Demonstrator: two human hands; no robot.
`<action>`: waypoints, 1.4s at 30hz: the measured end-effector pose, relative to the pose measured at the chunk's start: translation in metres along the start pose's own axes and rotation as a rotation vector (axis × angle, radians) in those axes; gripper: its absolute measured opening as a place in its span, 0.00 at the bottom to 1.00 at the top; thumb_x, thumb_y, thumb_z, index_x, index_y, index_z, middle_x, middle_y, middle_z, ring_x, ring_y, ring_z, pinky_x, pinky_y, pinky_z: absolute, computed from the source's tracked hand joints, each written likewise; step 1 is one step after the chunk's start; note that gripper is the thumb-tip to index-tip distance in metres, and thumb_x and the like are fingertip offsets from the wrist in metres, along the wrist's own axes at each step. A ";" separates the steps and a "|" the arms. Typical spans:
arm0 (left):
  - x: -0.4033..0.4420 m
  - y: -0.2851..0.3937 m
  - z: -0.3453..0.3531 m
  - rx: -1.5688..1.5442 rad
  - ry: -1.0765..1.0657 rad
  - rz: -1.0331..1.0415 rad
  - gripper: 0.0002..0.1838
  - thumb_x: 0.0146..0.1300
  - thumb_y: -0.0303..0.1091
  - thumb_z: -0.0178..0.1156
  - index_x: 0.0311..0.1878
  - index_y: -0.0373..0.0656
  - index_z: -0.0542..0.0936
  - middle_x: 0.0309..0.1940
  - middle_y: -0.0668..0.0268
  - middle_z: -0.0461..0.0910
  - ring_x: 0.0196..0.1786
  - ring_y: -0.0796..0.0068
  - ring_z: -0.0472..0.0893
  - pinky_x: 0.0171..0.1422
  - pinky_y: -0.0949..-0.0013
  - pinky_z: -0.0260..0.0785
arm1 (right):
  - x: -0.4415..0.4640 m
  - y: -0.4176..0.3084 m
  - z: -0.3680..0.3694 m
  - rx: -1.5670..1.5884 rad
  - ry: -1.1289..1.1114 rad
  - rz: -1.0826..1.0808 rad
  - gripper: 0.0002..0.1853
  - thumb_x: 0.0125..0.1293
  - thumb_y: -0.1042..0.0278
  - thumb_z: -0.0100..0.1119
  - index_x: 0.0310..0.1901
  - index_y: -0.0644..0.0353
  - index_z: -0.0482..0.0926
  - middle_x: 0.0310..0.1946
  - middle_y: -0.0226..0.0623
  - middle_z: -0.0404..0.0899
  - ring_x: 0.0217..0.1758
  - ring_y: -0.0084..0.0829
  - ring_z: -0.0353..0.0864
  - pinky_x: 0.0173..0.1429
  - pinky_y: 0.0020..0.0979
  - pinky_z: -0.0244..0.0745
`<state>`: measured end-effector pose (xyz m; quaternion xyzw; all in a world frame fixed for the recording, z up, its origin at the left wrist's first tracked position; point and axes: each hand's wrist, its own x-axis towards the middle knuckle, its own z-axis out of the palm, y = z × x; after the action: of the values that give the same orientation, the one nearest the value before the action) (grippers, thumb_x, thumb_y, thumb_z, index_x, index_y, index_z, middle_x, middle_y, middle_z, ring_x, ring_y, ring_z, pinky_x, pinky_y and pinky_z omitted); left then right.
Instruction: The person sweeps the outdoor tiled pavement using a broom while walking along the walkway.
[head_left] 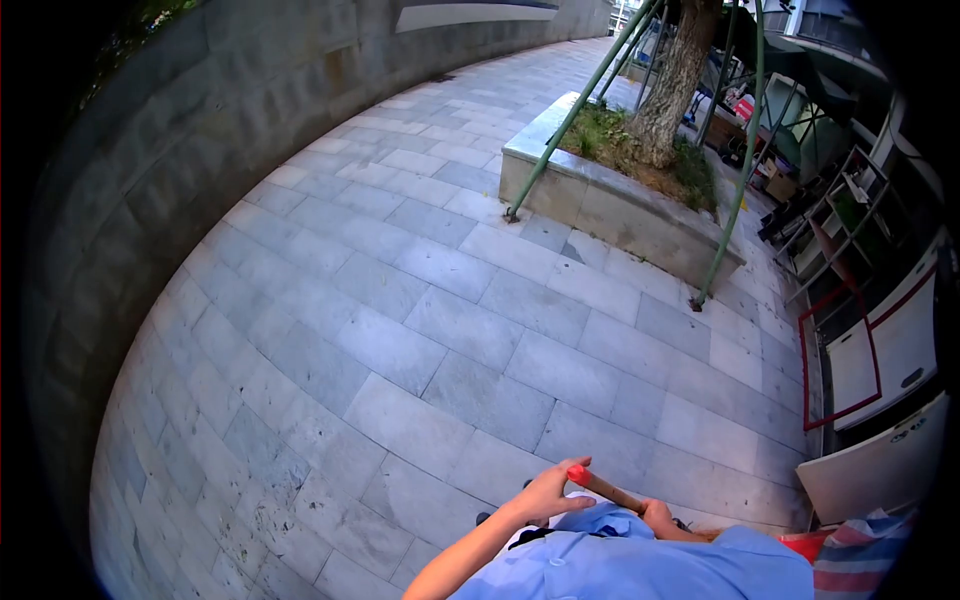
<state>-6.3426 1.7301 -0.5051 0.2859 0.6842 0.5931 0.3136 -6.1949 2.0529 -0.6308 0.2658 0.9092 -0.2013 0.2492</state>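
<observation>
A wooden stick (615,492) with a red end (578,475) lies in front of my body, low in the head view. My right hand (660,521) is wrapped round its lower part; whatever lies beyond that hand is hidden. My left hand (545,494) is beside the red end, thumb and fingers apart and stretched out. Whether its fingertips touch the red end, I cannot tell. Behind both hands is my light blue shirt (640,570).
Grey stone paving (400,340) spreads ahead, with a wall (200,150) curving along the left. A stone planter (610,205) holds a tree (668,100) braced by green poles (735,190). Along the right stand a red frame (842,415), white boards (880,460) and a striped bag (865,560).
</observation>
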 end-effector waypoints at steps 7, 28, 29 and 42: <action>0.040 0.014 -0.114 0.350 0.176 0.123 0.42 0.53 0.45 0.65 0.67 0.40 0.58 0.63 0.51 0.64 0.63 0.55 0.68 0.65 0.58 0.62 | 0.059 -0.041 0.003 -0.115 -0.034 -0.002 0.15 0.51 0.54 0.66 0.37 0.52 0.83 0.36 0.44 0.82 0.45 0.44 0.81 0.50 0.42 0.74; 0.250 0.301 -0.436 0.831 0.404 0.713 0.48 0.53 0.33 0.65 0.68 0.25 0.45 0.32 0.55 0.81 0.39 0.58 0.79 0.47 0.63 0.70 | 0.094 -0.154 -0.017 -0.018 0.275 0.306 0.13 0.42 0.63 0.73 0.30 0.55 0.82 0.31 0.44 0.81 0.41 0.47 0.80 0.47 0.40 0.74; 0.252 0.304 -0.445 0.783 0.378 0.710 0.48 0.52 0.34 0.65 0.68 0.25 0.45 0.33 0.55 0.81 0.40 0.57 0.79 0.47 0.64 0.70 | 0.093 -0.157 -0.010 -0.019 0.298 0.345 0.13 0.40 0.65 0.73 0.30 0.56 0.81 0.31 0.44 0.81 0.41 0.47 0.80 0.46 0.40 0.75; 0.280 0.295 -0.501 0.637 0.273 0.706 0.49 0.51 0.34 0.66 0.67 0.24 0.45 0.32 0.54 0.81 0.40 0.58 0.80 0.47 0.64 0.71 | 0.088 -0.210 0.012 0.095 0.452 0.224 0.11 0.40 0.67 0.70 0.29 0.55 0.80 0.30 0.45 0.80 0.38 0.48 0.80 0.43 0.41 0.74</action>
<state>-6.9009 1.6665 -0.1882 0.5016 0.7277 0.4566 -0.1017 -6.3784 1.9172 -0.6405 0.4148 0.8961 -0.1505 0.0474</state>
